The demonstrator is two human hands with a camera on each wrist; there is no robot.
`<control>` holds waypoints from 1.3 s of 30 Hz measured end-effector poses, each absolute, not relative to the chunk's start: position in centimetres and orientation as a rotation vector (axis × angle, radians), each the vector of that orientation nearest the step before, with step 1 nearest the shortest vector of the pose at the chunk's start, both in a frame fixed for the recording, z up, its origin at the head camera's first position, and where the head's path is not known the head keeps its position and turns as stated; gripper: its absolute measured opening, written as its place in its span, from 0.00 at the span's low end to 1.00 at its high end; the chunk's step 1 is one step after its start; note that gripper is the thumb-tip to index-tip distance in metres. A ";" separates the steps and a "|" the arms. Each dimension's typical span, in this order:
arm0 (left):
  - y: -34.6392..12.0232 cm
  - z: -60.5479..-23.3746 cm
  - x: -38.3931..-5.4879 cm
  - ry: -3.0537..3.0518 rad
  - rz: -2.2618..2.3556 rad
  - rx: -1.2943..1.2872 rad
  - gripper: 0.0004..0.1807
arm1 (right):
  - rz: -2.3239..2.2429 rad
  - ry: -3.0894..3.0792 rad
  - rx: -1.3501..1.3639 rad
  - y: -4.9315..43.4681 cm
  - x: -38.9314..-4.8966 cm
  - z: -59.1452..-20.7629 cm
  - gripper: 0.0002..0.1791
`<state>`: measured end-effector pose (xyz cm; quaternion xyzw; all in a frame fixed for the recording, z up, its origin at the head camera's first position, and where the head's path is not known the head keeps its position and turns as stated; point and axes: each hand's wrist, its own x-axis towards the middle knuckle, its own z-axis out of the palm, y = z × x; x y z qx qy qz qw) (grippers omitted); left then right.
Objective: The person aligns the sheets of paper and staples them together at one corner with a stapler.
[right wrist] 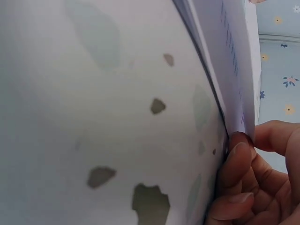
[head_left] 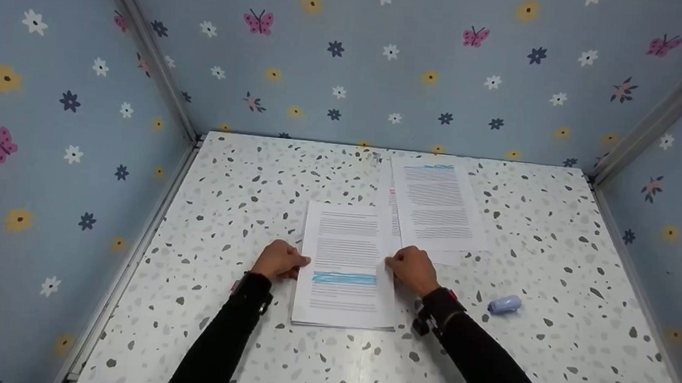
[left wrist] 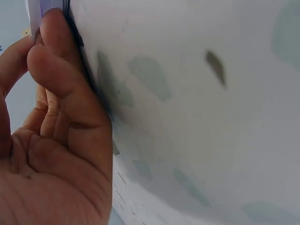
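In the head view a stack of printed paper (head_left: 347, 234) lies in front of the person, its top sheet crossed by a thick blue highlighted band (head_left: 344, 278). My left hand (head_left: 278, 259) pinches the stack's left edge between thumb and fingers; in the left wrist view the paper edge (left wrist: 35, 18) shows at the fingertips. On the opposite side, my right hand (head_left: 414, 270) pinches the right edge of the top paper. The right wrist view shows that sheet (right wrist: 229, 56) curving up from the pages beneath, its edge between thumb and forefinger.
Beyond the right hand, loose printed sheets (head_left: 437, 205) overlap, the upper one with blue marking at its top. A short light-purple highlighter (head_left: 504, 305) lies right of the right forearm. Flower-patterned walls (head_left: 351, 58) bound the speckled table (head_left: 224, 206) on the back and sides.
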<state>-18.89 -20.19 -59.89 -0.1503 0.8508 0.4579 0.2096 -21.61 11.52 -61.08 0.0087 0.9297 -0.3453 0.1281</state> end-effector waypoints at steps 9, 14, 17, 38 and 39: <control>-20.2 -60.5 -19.2 2.398 1.238 -0.432 0.15 | -0.971 2.716 0.000 11.5 -21.9 -61.3 0.14; -20.0 -60.6 -19.4 2.430 1.215 -0.441 0.16 | -0.960 2.739 -0.019 11.5 -22.0 -61.2 0.15; -19.9 -60.5 -19.4 2.453 1.187 -0.447 0.16 | -0.960 2.749 -0.031 11.5 -22.0 -61.2 0.15; -19.9 -61.0 -19.5 2.494 1.124 -0.394 0.18 | -0.925 2.757 -0.077 11.8 -21.9 -61.3 0.15; -19.9 -60.9 -19.4 2.497 1.124 -0.394 0.18 | -0.921 2.753 -0.081 11.8 -21.9 -61.2 0.15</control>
